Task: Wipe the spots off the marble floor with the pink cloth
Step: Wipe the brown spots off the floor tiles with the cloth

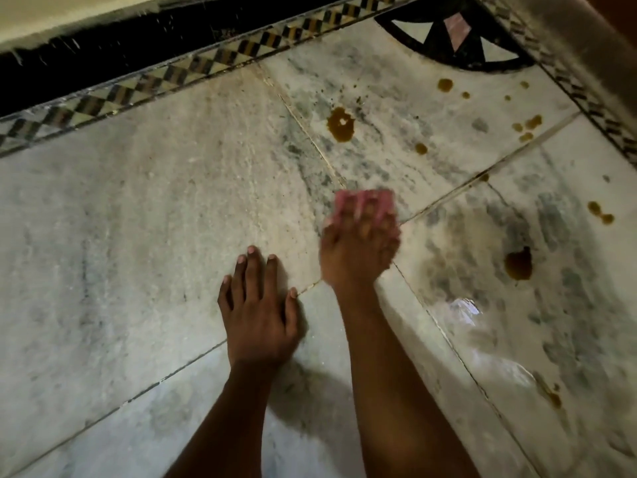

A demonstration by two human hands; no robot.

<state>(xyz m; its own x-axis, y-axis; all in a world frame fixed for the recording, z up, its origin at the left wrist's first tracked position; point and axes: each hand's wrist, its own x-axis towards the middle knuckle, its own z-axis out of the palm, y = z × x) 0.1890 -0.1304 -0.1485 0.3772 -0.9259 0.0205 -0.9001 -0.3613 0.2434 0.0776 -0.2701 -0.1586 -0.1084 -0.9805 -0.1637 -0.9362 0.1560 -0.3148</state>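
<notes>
You're mid-wipe: your right hand presses the pink cloth flat on the marble floor, just short of the big brown spot. Your left hand lies spread flat beside it, holding nothing. Next, push the cloth onto that spot; several more spots sit beyond.

checkered inlay border, black skirting

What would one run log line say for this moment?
right hand: presses pink cloth on marble floor, blurred | left hand: flat on floor | brown spots: several unwiped
</notes>
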